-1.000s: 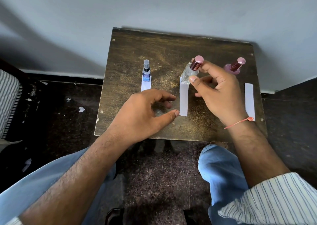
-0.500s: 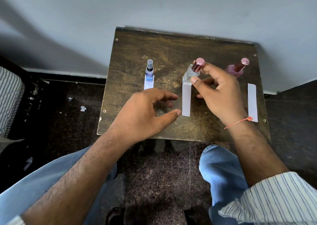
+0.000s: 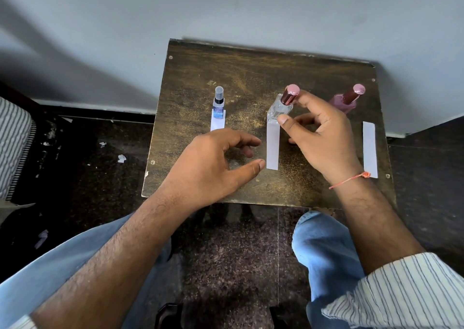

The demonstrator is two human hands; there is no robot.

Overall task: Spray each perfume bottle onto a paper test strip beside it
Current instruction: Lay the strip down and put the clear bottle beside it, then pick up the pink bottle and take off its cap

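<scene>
Clear bottle [image 3: 278, 109] with a maroon cap stands at the middle of the table [image 3: 190, 82], at the far end of the middle strip [image 3: 273, 147]. Right hand [image 3: 324, 140] grips this bottle: index finger on the cap, thumb against the glass body near its base. Left hand [image 3: 213, 168] hovers low over the near-left part of the table, fingers curled and apart, holding nothing; its thumb tip lies just beside the left edge of the middle strip. Blue bottle [image 3: 218, 102] stands upright at far left, on the far end of the left strip [image 3: 218, 124]. Purple bottle [image 3: 347, 100] stands at far right, partly hidden behind the right hand. Right strip [image 3: 370, 150] lies flat on the near side of it, apart from it. A red thread [image 3: 350, 179] circles the right wrist.
</scene>
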